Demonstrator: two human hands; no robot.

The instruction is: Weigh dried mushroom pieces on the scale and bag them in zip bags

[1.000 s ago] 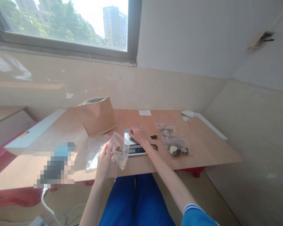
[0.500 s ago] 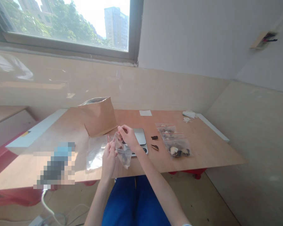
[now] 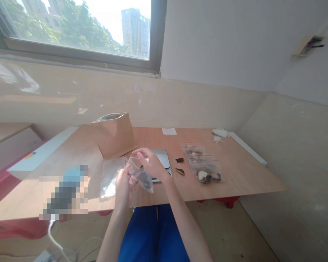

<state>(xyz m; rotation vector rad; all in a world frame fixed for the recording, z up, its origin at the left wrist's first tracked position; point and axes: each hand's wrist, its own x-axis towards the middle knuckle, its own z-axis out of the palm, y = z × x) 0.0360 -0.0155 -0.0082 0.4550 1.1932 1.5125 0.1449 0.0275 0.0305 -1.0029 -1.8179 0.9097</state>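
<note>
A clear zip bag [image 3: 140, 174] is held just in front of the digital kitchen scale [image 3: 162, 157], above the near part of the table. The left hand [image 3: 123, 190] is closed on the bag's lower left side. The right hand [image 3: 151, 163] is curved over the bag's upper edge; whether it grips or only touches cannot be determined. Dark dried pieces [image 3: 145, 181] sit in the bag's lower corner.

Current state: right of the scale lie two filled zip bags [image 3: 206, 171] with red seal strips, and two loose dark pieces [image 3: 179, 160] rest between them and the scale. The scale display is hidden, so no reading can be given.

Left of the scale stands an open kraft stand-up pouch [image 3: 114, 136] with a silver lining, and a clear plastic sheet [image 3: 108, 183] lies nearer the person. A pixelated patch [image 3: 64, 193] further left conceals whatever is there.

Surface and room: the scale stands on a plywood tabletop [image 3: 235, 171]. Beyond the scale lie a white paper slip [image 3: 169, 131] and, further right, crumpled white paper [image 3: 220, 133]. A window [image 3: 76, 29] overlooks trees and a tower block.
</note>
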